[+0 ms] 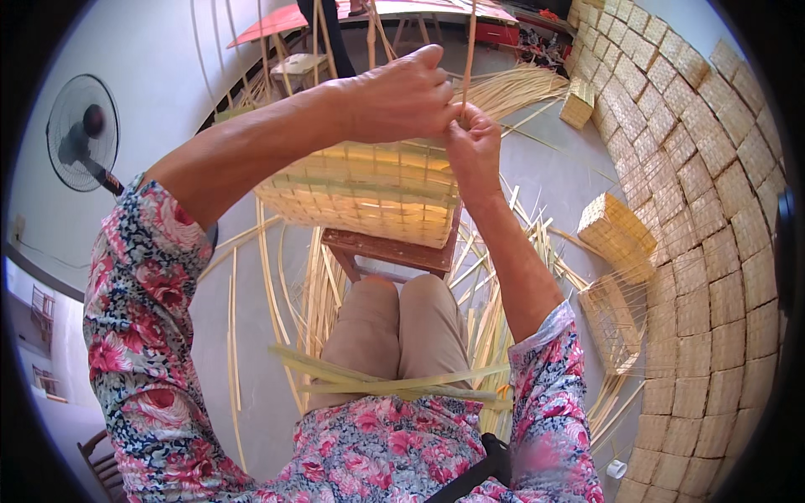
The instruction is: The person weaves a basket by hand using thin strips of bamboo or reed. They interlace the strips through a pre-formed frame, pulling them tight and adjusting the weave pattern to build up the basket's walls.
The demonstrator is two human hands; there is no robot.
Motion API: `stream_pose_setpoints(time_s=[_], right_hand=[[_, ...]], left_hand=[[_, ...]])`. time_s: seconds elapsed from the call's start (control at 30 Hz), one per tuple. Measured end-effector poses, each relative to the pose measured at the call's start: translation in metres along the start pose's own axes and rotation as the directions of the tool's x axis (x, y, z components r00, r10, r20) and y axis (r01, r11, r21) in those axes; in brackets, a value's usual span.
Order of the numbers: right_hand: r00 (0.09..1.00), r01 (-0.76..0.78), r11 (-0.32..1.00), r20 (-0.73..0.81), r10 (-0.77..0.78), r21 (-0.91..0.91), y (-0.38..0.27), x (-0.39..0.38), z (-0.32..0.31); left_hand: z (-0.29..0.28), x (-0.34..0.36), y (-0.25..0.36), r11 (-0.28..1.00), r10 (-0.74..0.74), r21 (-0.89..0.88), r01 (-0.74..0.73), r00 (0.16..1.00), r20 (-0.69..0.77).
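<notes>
Basket (369, 197), woven of pale bamboo strips, sits on a small reddish-brown wooden stool (394, 250) just ahead of the person's knees (402, 323). Weave is a tight square check; the rim side faces the hands, partly hidden behind the left forearm.

Left hand (398, 96) reaches across above the basket's far edge, fingers curled and closed, thumb and fingertips pinching a thin upright strip (470, 50) that rises toward the top of the frame. Right hand (474, 147) comes up from below, just beside and touching the left, fingers bunched together and gripping the same strip at its lower end (exact finger placement hidden where the two hands meet).

Across the lap lie several long greenish-yellow strips (394, 381), roughly crosswise, resting on the thighs. Loose strips (293, 285) are scattered on the grey floor on both sides of the stool and fan out beyond the basket.

At right, a tall curved wall of stacked finished baskets (713, 235) fills the frame edge; a few single ones (616, 230) lie on the floor near it, one unfinished with bare uprights (612, 323). Standing fan (82, 132) at far left against the white wall. Red-topped table (277, 23) and a low stool at the back.
</notes>
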State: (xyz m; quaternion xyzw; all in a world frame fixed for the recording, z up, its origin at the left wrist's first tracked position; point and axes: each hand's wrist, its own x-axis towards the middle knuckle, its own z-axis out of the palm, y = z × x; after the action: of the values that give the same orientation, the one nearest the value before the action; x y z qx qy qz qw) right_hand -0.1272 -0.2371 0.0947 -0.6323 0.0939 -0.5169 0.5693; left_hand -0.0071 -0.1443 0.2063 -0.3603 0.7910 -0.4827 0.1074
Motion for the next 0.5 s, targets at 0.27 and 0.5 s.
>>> stream_pose_setpoints(time_s=[0.27, 0.5], right_hand=[[0.999, -0.025, 0.992, 0.046, 0.020, 0.123, 0.007, 0.015, -0.004], [0.993, -0.119, 0.993, -0.004, 0.119, -0.006, 0.002, 0.014, -0.001]], left_hand=[[-0.034, 0.041, 0.015, 0.967, -0.253, 0.097, 0.236, 0.843, 0.475], [-0.011, -0.074, 0.026, 0.648, -0.685, -0.380, 0.660, 0.723, 0.087]])
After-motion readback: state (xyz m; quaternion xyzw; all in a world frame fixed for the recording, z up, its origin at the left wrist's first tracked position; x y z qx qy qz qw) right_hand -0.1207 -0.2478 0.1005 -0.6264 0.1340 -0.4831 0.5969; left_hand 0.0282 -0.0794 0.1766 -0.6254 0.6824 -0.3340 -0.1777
